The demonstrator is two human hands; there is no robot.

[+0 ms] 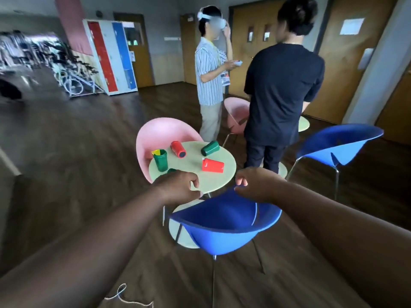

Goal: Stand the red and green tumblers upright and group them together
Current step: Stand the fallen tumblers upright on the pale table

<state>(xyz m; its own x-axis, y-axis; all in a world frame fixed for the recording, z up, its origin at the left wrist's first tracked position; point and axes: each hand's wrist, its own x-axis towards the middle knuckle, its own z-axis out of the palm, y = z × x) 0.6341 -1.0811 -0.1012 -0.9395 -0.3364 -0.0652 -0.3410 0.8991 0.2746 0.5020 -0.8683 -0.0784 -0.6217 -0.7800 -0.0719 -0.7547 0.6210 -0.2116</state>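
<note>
A small round pale green table (219, 182) carries the tumblers. One green tumbler (160, 160) stands upright at its left edge. Three lie on their sides: a red tumbler (178, 149) at the back, a green tumbler (210, 148) at the back right, and a red tumbler (213, 165) in the middle. Another green tumbler (171, 170) shows only a sliver behind my left hand (178, 188). That hand hovers over the table's near edge, fingers half curled and holding nothing. My right hand (253, 185) pinches the top edge of the blue chair (222, 227) just in front of the table.
A pink chair (155, 134) stands behind the table on the left and a second blue chair (340, 145) on the right. Two people stand close behind the table, one in a black shirt (282, 85) and one in a striped shirt (208, 70). Dark wooden floor lies all around.
</note>
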